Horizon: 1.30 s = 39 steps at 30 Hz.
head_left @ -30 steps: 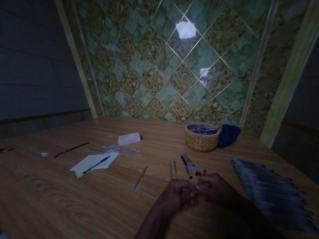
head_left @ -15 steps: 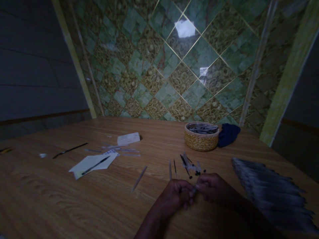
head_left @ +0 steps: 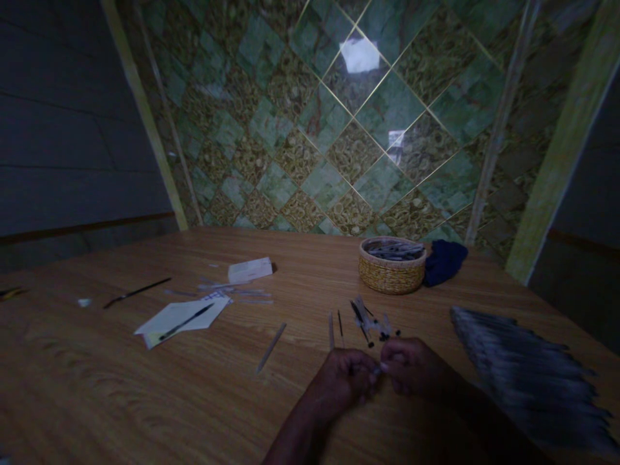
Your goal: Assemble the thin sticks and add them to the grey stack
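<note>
My left hand (head_left: 347, 380) and my right hand (head_left: 411, 367) meet low in the middle, fingertips pinched together. Between them shows a small pale piece (head_left: 378, 370), probably a pen part, mostly hidden by the fingers. Just beyond the hands lies a small heap of clear and black pen parts (head_left: 363, 316), with black caps (head_left: 384, 336) at its near side. A clear pen barrel (head_left: 331, 330) and a thin dark refill (head_left: 340, 326) lie beyond my left hand. Farther left is another pale barrel (head_left: 270, 349).
On the right lies a wide row of pens (head_left: 527, 381). Behind stands a woven basket (head_left: 391, 276) of pens beside a dark blue cloth (head_left: 443, 261). At left are paper (head_left: 181, 316) with a black pen (head_left: 186, 321), clear strips (head_left: 235, 290) and a white box (head_left: 250, 269).
My hands stay almost in place; the fingers have shifted slightly around the small piece, with my right fingertips turned a little. The things on the table have not moved.
</note>
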Tool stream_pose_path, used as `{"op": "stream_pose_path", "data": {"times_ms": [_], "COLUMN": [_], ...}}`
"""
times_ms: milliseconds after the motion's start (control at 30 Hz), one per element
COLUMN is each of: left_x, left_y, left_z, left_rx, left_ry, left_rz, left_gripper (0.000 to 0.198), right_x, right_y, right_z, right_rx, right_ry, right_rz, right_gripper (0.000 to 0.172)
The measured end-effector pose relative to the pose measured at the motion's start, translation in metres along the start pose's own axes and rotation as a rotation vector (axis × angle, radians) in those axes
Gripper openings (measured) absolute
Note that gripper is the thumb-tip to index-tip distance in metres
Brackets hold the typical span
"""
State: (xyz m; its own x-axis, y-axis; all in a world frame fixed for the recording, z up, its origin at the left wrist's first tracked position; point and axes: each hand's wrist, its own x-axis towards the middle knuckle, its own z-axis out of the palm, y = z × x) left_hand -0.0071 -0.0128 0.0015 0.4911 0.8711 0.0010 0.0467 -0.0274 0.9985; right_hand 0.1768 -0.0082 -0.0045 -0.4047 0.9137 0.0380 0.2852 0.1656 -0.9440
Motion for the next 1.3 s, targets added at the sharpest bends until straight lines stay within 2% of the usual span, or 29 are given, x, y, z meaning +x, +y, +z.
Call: {"op": "stream_pose_path", "data": {"times_ms": [233, 333, 467, 633, 767, 833, 1000, 1167, 1300], "left_x": [0.004, 0.006, 0.004, 0.0, 0.0, 0.001, 0.004, 0.006, 0.008], "left_y": [-0.009, -0.013, -0.005, 0.009, 0.005, 0.001, -0.004, -0.006, -0.012], "left_z": [0.0, 0.0, -0.001, -0.01, -0.012, -0.011, -0.007, -0.006, -0.007], "left_rx": [0.095, 0.182, 0.394, 0.601, 0.618, 0.594, 0.588, 0.734, 0.806], "left_ry": [0.021, 0.077, 0.11, 0.059, 0.016, 0.042, 0.131, 0.171, 0.178], "left_rz": [0.102, 0.148, 0.185, 0.176, 0.131, 0.131, 0.199, 0.284, 0.299], "left_gripper": [0.018, 0.015, 0.013, 0.021, 0.016, 0.012, 0.01, 0.01, 0.009], "right_x": [0.002, 0.003, 0.004, 0.003, 0.002, 0.003, 0.006, 0.007, 0.009], "right_y": [0.004, 0.001, -0.001, 0.0, 0.002, 0.003, 0.006, 0.011, 0.013], "right_z": [0.008, 0.009, 0.005, -0.001, -0.005, -0.006, -0.006, -0.004, -0.002], "right_rx": [0.003, 0.006, 0.011, 0.043, 0.049, 0.052, 0.073, 0.086, 0.067], "right_ry": [0.046, 0.077, 0.114, 0.151, 0.158, 0.158, 0.148, 0.15, 0.181], "right_rz": [0.023, 0.069, 0.096, 0.115, 0.125, 0.149, 0.201, 0.249, 0.262], "right_gripper": [0.032, 0.034, 0.034, 0.034, 0.035, 0.035, 0.036, 0.037, 0.04]}}
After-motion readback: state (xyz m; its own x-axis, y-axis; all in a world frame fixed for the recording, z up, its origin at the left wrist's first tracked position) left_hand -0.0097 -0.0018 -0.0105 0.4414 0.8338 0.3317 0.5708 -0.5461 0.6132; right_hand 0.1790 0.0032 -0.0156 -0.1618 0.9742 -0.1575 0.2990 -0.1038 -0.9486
